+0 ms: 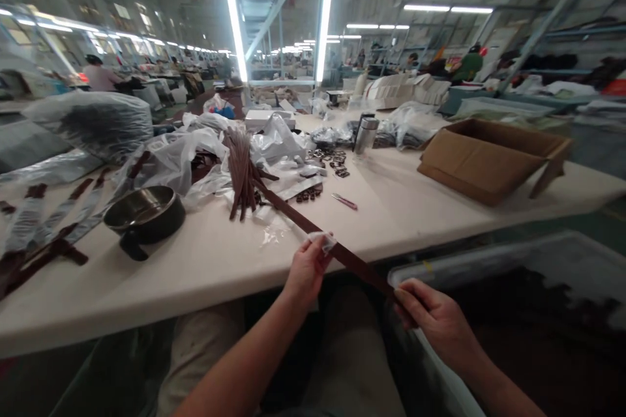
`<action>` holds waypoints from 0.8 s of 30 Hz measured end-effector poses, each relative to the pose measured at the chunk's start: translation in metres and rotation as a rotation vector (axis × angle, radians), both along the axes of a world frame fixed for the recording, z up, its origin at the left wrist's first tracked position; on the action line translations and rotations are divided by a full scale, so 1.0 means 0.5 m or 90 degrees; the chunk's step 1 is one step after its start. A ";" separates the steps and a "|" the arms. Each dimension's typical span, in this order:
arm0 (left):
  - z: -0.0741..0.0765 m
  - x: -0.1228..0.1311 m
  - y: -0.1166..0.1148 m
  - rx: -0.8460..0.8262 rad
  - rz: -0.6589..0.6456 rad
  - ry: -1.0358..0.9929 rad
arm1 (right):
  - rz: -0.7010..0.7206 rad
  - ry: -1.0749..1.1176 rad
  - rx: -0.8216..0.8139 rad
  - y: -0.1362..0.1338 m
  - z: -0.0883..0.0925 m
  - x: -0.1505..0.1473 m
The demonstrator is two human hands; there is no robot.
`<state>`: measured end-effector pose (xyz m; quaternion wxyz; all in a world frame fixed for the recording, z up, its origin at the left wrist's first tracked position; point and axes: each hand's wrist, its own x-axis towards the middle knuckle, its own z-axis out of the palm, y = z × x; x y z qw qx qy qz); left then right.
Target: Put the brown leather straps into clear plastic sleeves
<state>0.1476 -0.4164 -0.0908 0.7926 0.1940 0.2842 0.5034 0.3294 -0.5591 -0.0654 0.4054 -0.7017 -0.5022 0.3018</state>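
A long dark brown strap (355, 265) runs slantwise over the table's front edge, its far end by a bundle of brown strips (239, 169). My right hand (430, 313) is closed round its near end. Farther up the strap, my left hand (309, 267) pinches a small piece of clear plastic (325, 241) against it; the fingertips are partly hidden. Beyond my hands lies a small tool with a reddish handle (345, 201), perhaps a thread snipper. Dark metal buckles (337, 159) are scattered farther back, and several small dark pieces (309, 194) lie nearer.
A dark round pan (147, 214) sits at left, near wrapped brown straps (63, 215). A steel flask (366, 135) stands behind the tool. An open cardboard box (469, 159) is at right, with a plastic-lined bin (577, 260) below the table edge (235, 287). Crumpled plastic bags (171, 156) lie behind.
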 end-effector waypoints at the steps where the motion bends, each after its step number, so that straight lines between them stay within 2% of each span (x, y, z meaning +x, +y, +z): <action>1: 0.007 0.000 0.007 0.003 0.005 0.004 | -0.015 0.012 -0.010 -0.032 -0.003 0.015; 4: 0.019 -0.008 0.026 0.012 0.021 0.023 | -0.066 0.083 -0.050 -0.122 -0.013 0.070; 8: 0.016 -0.023 0.030 0.068 0.062 0.105 | -0.195 0.115 -0.062 -0.230 -0.032 0.164; 12: -0.003 -0.033 -0.011 0.117 0.014 0.210 | -0.331 0.039 -0.014 -0.316 -0.063 0.264; 14: -0.013 -0.033 -0.045 0.106 -0.019 0.238 | -0.387 -0.034 -0.030 -0.339 -0.077 0.301; 17: -0.024 -0.026 -0.097 0.050 -0.081 0.248 | -0.420 -0.260 -0.044 -0.328 -0.084 0.311; 19: -0.028 -0.021 -0.127 0.004 -0.119 0.246 | -0.366 -0.350 0.007 -0.287 -0.076 0.278; 22: -0.032 -0.019 -0.160 -0.054 -0.146 0.241 | -0.168 -0.242 0.053 -0.192 -0.055 0.180; 24: -0.035 -0.022 -0.173 -0.078 -0.147 0.233 | 0.002 -0.155 0.022 -0.126 -0.043 0.104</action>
